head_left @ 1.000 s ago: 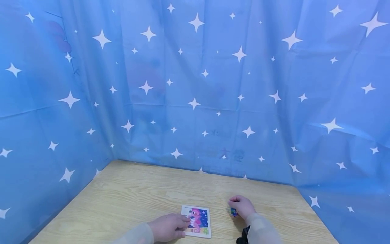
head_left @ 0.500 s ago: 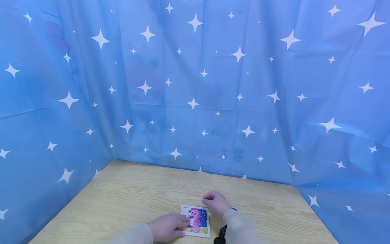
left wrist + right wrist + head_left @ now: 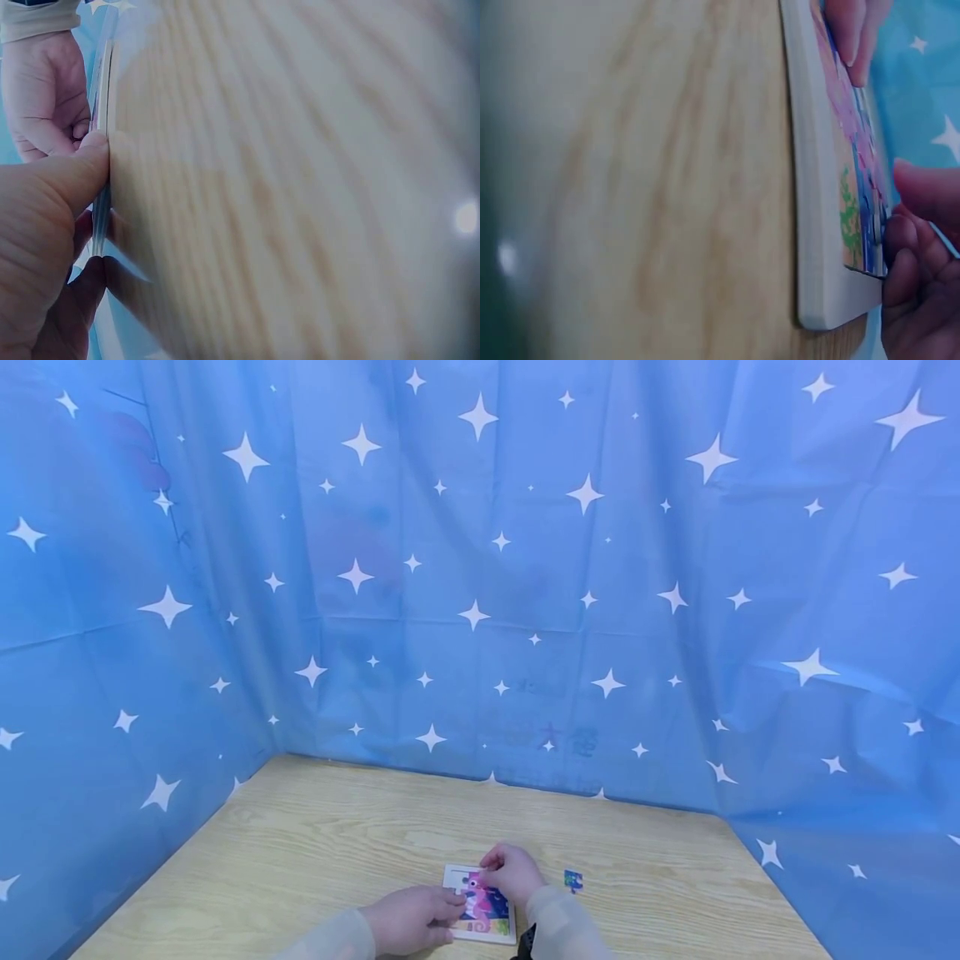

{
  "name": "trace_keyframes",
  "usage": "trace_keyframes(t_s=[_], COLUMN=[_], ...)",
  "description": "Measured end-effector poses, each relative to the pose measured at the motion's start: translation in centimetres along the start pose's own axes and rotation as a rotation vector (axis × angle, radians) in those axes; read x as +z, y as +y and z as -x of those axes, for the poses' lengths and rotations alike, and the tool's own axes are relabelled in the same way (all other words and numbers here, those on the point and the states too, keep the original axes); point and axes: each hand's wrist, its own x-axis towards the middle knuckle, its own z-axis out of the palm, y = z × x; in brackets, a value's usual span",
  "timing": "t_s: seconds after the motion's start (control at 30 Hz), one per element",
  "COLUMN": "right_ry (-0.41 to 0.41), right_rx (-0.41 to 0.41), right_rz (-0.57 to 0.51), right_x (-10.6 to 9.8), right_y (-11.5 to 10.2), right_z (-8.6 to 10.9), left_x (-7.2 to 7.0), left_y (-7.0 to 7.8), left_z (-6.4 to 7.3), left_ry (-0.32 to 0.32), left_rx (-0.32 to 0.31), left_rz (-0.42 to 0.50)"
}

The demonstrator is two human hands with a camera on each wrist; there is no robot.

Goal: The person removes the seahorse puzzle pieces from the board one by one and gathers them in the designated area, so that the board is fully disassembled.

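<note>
I see the puzzle on the table, the left hand at its left side, the right hand at its far right corner. One loose piece lies to the right. A curtain hangs behind.

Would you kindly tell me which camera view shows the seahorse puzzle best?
The head view: it shows the seahorse puzzle from above, though the left hand and right hand cover parts. The right wrist view shows its white frame and a slanted strip of picture; the left wrist view shows mostly its edge.

White-framed seahorse puzzle lies flat, a loose blue-green piece rightward
</note>
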Motion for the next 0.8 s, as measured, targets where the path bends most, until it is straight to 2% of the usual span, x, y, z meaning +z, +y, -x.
trace_keyframes(t_s=[0.17,0.37,0.8], right_ry=[-0.033,-0.070,-0.122], right_rx=[-0.004,-0.003,0.007], right_rz=[0.037,0.058,0.056], right_x=[-0.01,-0.16,-0.28], right_y=[-0.13,-0.34,-0.16], right_z=[0.00,-0.13,-0.47], left_x=[-0.03,-0.09,-0.06], left_y=[-0.03,0.08,0.04], left_z=[0.10,0.14,0.11], left_ry=[0.018,0.001,-0.003], left_rx=[0.015,-0.001,-0.005], left_rz=[-0.021,-0.005,0.014])
